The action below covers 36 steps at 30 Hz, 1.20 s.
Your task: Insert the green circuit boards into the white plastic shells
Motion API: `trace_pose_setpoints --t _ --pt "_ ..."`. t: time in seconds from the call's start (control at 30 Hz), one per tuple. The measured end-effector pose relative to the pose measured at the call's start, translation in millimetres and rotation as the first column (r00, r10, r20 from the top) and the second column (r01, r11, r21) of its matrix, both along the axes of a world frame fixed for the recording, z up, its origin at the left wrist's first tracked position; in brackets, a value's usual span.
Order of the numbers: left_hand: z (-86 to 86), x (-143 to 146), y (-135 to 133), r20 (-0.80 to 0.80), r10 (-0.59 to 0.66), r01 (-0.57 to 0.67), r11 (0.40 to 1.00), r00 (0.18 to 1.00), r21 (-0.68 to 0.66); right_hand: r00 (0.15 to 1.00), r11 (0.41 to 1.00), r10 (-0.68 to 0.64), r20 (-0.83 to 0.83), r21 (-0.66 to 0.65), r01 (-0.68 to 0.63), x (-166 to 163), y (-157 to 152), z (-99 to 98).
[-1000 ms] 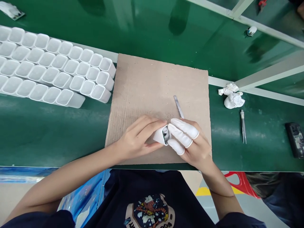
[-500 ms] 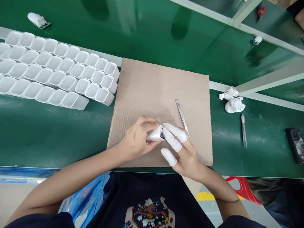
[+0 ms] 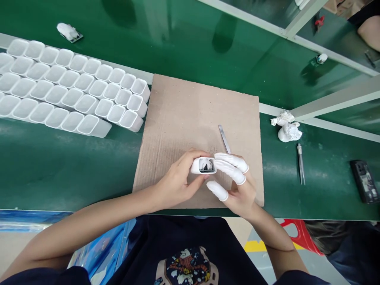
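Note:
My left hand (image 3: 178, 180) grips a small white plastic housing (image 3: 195, 166) between thumb and fingers, above a cardboard sheet (image 3: 184, 111). The housing's open end faces up toward me, showing a dark and whitish part inside. My right hand (image 3: 237, 182) wears white finger cots on the thumb and two fingers. Those two fingers are stretched out, their tips at the housing's right rim, while the thumb stays apart below. Metal tweezers (image 3: 224, 138) lie just beyond my right hand, their lower end hidden by it. Dark specks dot the cardboard near the housing.
Rows of white open-topped housings (image 3: 86, 82) stand on the left of the green table (image 3: 59, 166). Crumpled white material (image 3: 289, 132), a second pair of tweezers (image 3: 301, 164) and a black device (image 3: 364, 182) lie right. A white-topped part (image 3: 69, 31) sits on the green surface behind.
The housing has turned so its open end faces up toward me. My right fingers have drawn back to its rim. The white-topped part at the back left has shifted right.

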<state>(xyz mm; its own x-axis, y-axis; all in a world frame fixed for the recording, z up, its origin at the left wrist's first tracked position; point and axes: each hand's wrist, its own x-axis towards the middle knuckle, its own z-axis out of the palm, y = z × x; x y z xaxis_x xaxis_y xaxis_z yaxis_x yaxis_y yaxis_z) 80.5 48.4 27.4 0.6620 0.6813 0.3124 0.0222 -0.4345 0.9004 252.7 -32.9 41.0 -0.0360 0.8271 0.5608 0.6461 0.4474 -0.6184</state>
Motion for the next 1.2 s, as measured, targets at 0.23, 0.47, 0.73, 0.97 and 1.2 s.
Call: trace_pose_setpoints --t 0.23,0.47,0.73,0.97,1.2 --pt "-5.6 1.6 -7.9 0.046 -0.065 0.063 0.998 0.997 0.031 0.996 0.997 -0.078 0.043 0.003 0.078 -7.5 1.1 1.5" --pt "-5.0 3.6 -6.3 0.058 -0.094 0.085 0.986 0.994 0.147 0.994 0.997 -0.071 0.087 0.019 0.07 -6.1 1.3 1.4" --pt "-3.7 2.0 -4.1 0.013 -0.131 0.131 0.991 0.991 0.026 0.989 0.996 -0.085 0.118 0.026 0.083 -5.1 2.4 -2.7" --pt "-1.9 1.8 -6.6 0.029 -0.148 0.147 0.989 0.989 0.015 0.99 0.997 -0.079 0.116 0.014 0.078 -7.4 0.7 -1.6" --pt "-2.0 3.0 -7.9 0.024 -0.134 0.133 0.991 0.991 0.005 0.994 0.995 -0.084 0.065 -0.046 0.087 -9.2 -1.6 -4.3"
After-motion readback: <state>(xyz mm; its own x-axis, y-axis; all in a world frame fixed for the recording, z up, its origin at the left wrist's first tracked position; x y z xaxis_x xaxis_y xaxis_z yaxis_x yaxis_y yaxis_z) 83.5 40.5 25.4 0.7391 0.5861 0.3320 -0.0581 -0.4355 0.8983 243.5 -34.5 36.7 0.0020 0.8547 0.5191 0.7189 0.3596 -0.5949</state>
